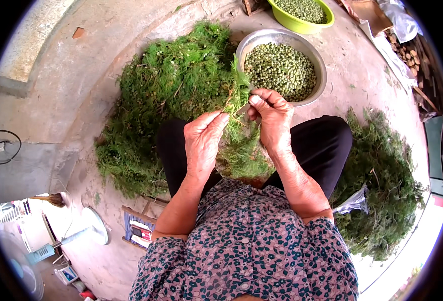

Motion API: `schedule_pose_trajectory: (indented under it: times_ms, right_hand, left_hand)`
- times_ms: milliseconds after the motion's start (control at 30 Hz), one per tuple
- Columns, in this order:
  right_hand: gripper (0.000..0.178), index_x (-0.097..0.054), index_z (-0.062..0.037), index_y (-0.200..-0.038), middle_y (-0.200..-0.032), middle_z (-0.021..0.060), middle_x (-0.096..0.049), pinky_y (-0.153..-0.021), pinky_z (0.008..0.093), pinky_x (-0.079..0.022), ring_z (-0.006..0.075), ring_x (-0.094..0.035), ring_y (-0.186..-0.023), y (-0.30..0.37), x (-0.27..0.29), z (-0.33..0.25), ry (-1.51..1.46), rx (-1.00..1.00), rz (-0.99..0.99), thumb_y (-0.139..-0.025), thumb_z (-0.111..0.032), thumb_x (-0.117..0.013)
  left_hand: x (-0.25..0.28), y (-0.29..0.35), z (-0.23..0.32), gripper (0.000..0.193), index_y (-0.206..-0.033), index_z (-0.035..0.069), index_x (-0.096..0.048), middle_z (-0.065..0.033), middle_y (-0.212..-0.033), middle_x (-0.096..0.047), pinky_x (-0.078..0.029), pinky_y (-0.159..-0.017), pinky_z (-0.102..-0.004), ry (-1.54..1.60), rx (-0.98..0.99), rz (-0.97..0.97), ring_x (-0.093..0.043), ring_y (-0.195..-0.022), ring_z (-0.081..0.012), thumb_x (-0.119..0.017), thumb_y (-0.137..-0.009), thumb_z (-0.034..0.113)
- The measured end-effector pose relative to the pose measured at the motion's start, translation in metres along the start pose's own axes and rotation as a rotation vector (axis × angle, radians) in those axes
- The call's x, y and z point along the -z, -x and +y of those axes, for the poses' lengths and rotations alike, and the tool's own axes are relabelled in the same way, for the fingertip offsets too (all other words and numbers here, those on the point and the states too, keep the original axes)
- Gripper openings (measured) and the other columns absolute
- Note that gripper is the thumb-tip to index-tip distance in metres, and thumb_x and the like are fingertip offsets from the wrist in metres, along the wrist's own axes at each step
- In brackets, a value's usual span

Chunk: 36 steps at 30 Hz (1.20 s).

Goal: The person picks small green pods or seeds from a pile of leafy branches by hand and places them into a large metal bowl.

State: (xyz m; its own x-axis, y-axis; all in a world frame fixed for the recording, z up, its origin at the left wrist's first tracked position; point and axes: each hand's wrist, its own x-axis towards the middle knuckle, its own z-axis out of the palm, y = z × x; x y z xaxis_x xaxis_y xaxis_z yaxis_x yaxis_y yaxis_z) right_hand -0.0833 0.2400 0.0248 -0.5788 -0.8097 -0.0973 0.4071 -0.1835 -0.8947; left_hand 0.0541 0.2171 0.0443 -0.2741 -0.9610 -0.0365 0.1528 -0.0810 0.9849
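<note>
My left hand (205, 140) pinches a feathery green sprig (235, 103) between thumb and forefinger, in front of my body. On the sprig's right side my right hand (274, 118) is closed, thumb against fingers. What sits in its fingertips is too small to make out. Just beyond that hand stands a round metal basin (322, 75) full of small round green berries (281, 67). A big heap of cut green branches (176, 75) lies to the left of the basin. More loose greenery (246, 155) rests between my knees, below the hands.
A yellow-green tub (296, 25) of similar berries stands beyond the basin. Another pile of branches (382, 190), with clear plastic (354, 200) on it, lies to my right. At lower left are a fan (93, 226), a broom head (56, 199) and a small wooden stool (138, 228).
</note>
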Motion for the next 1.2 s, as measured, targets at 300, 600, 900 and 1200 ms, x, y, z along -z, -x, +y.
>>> schedule_pose_trajectory:
  times_ms: [300,600,900,1200]
  right_hand:
    - [0.008,-0.054,-0.0017,-0.089,-0.071,0.0056,-0.058,-0.055,0.0240,-0.045,0.0130,-0.054,-0.059,-0.026,0.030,-0.015,-0.216,-0.107,-0.037,-0.082,0.000,-0.053]
    - [0.011,-0.063,-0.0038,-0.084,-0.067,-0.0027,-0.059,-0.048,0.0160,-0.036,0.0040,-0.046,-0.052,-0.001,0.006,-0.025,-0.017,-0.156,-0.284,-0.077,-0.012,-0.066]
    - [0.013,-0.065,-0.0008,-0.082,-0.071,-0.0025,-0.061,-0.059,0.0189,-0.043,0.0030,-0.050,-0.063,0.008,-0.003,-0.016,-0.030,-0.240,-0.304,-0.078,-0.013,-0.065]
    - [0.011,-0.058,-0.0050,-0.074,-0.059,-0.0008,-0.053,-0.041,0.0168,-0.031,0.0039,-0.046,-0.051,-0.010,0.015,-0.011,-0.196,-0.081,-0.018,-0.081,-0.012,-0.061]
  left_hand:
    - [0.016,-0.004,0.015,0.007,-0.081,-0.003,-0.061,0.0028,-0.060,-0.050,-0.026,-0.042,-0.0181,0.159,0.143,0.008,-0.036,-0.047,-0.0029,-0.062,-0.077,0.002]
    - [0.020,-0.004,0.016,0.013,-0.076,-0.002,-0.061,0.0037,-0.056,-0.046,-0.024,-0.041,-0.0191,0.056,0.184,-0.051,-0.034,-0.046,-0.0037,-0.065,-0.077,0.010]
    - [0.010,0.001,0.017,0.014,-0.078,-0.004,-0.061,0.0028,-0.057,-0.047,-0.025,-0.044,-0.0195,-0.058,0.126,-0.102,-0.035,-0.048,-0.0036,-0.062,-0.079,0.010]
    - [0.018,0.003,0.020,0.011,-0.076,-0.002,-0.061,0.0032,-0.058,-0.048,-0.024,-0.042,-0.0189,0.030,0.169,-0.069,-0.035,-0.047,-0.0029,-0.063,-0.077,0.008]
